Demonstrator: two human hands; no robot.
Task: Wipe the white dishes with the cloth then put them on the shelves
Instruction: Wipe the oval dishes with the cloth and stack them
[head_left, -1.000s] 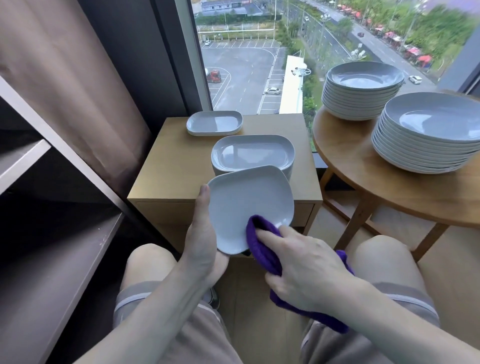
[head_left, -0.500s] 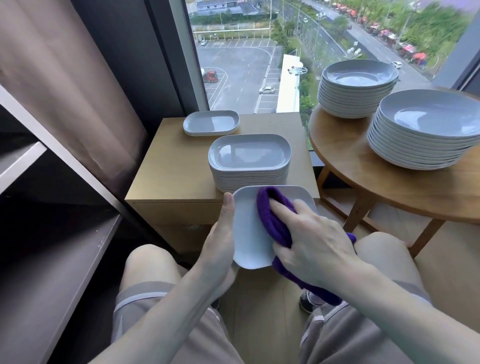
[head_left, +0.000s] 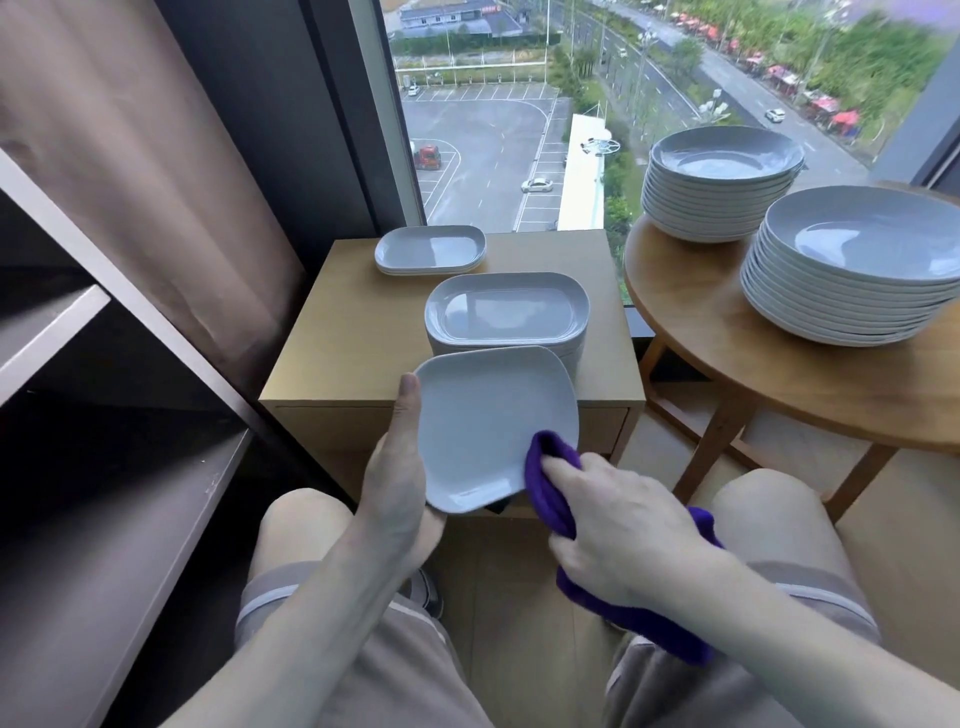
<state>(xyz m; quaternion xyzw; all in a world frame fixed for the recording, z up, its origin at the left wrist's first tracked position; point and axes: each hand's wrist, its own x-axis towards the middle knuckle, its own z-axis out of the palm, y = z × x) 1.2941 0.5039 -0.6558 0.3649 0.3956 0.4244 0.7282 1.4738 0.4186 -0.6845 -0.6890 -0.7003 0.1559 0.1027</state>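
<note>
A white rectangular dish (head_left: 493, 421) is tilted up above my knees, its flat underside facing me. My left hand (head_left: 397, 478) grips its left edge, thumb along the rim. My right hand (head_left: 618, 525) holds a purple cloth (head_left: 550, 488) bunched against the dish's lower right corner; the cloth's tail hangs under my wrist. A tall stack of the same dishes (head_left: 506, 317) stands on the wooden cabinet (head_left: 353, 332) just behind, and a short stack (head_left: 430, 250) lies at the cabinet's back. The grey shelves (head_left: 130, 519) are to my left.
A round wooden table (head_left: 727, 364) on the right carries two stacks of round white plates (head_left: 857, 265) (head_left: 722, 182). A brown curtain (head_left: 130, 156) hangs beside the window. My knees sit close to the cabinet front.
The cloth and my right hand slid from the middle of the dish down to its lower right corner. The dish tipped back up, showing more of its face.
</note>
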